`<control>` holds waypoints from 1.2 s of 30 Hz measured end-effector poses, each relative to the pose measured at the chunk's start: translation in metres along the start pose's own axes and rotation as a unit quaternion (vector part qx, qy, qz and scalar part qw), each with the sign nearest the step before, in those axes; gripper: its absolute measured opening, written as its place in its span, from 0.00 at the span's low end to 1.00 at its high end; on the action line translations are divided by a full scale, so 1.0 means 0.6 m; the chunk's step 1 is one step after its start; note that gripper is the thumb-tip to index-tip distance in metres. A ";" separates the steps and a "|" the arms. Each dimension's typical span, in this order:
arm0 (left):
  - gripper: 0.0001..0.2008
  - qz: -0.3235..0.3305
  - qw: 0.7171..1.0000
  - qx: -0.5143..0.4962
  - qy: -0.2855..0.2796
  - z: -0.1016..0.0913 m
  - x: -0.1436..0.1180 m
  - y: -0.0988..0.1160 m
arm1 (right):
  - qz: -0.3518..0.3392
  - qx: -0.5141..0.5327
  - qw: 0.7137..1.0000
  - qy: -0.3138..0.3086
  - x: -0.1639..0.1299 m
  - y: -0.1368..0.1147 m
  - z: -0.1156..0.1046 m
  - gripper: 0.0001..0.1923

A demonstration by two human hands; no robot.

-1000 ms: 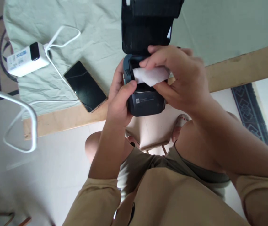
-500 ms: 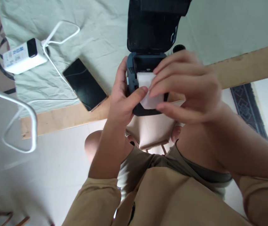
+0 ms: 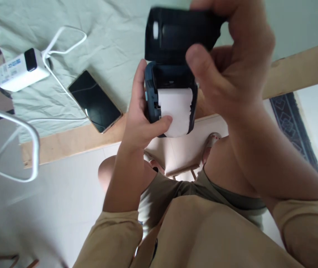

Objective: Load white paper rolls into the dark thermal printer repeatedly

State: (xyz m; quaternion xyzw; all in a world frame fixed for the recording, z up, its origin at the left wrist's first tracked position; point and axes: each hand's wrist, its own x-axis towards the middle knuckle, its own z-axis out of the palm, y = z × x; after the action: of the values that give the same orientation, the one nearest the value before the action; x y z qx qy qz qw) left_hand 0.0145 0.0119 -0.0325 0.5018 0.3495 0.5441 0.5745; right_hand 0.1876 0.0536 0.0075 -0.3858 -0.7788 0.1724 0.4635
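A small dark blue portable printer (image 3: 150, 80) lies in my left hand (image 3: 139, 121), whose fingers wrap its left side. My left thumb presses on the white paper (image 3: 177, 109), which spreads over the printer's open bay and past its near edge. The paper's right edge looks ragged. Above the bay stands the printer's black hinged lid (image 3: 175, 35), raised. My right hand (image 3: 239, 56) grips the lid's right side between thumb and fingers; some of those fingers are hidden behind it.
A black phone (image 3: 95, 101) rests on the green cloth (image 3: 114, 33) at the left. Beyond it lies a white power bank (image 3: 22, 70) with a white cable (image 3: 36, 149) looping over the table's wooden edge (image 3: 72, 141). Below are my legs and a stool (image 3: 175, 149).
My right hand has left the paper and moved up to the lid, taking hold of it. The lid has tilted toward the printer. The paper now lies flatter under my left thumb.
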 end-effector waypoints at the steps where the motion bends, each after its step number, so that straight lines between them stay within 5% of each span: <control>1: 0.43 -0.005 1.000 0.002 0.004 -0.002 0.000 -0.001 | -0.022 0.001 1.000 0.010 0.000 -0.003 0.000 0.15; 11: 0.47 -0.007 1.000 0.004 0.006 -0.010 -0.001 -0.008 | -0.065 -0.022 0.994 -0.088 -0.027 0.000 -0.009 0.13; 18: 0.34 0.012 0.998 -0.050 0.023 0.005 -0.001 0.003 | -0.076 0.009 0.995 -0.065 -0.039 -0.004 0.011 0.10; 21: 0.25 0.020 0.998 -0.014 0.051 0.001 0.004 -0.003 | -0.030 0.046 0.998 -0.027 -0.042 -0.015 0.018 0.15; 25: 0.28 0.037 0.997 -0.062 -0.033 -0.014 0.011 -0.018 | 0.032 0.010 0.998 -0.059 -0.047 -0.029 0.019 0.21; 31: 0.22 0.003 0.992 -0.125 0.004 -0.011 0.009 -0.006 | 0.082 0.050 0.992 -0.080 -0.054 -0.034 0.028 0.30; 36: 0.17 0.049 0.989 -0.131 -0.046 -0.007 0.007 -0.007 | 0.067 0.063 0.994 -0.057 -0.053 -0.033 0.036 0.38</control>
State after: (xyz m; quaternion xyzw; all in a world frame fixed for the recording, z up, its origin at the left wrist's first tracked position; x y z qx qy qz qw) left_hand 0.0124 0.0174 -0.0370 0.4636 0.2230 0.5889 0.6233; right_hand 0.1689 0.0187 -0.0101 -0.3964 -0.7643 0.2731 0.4291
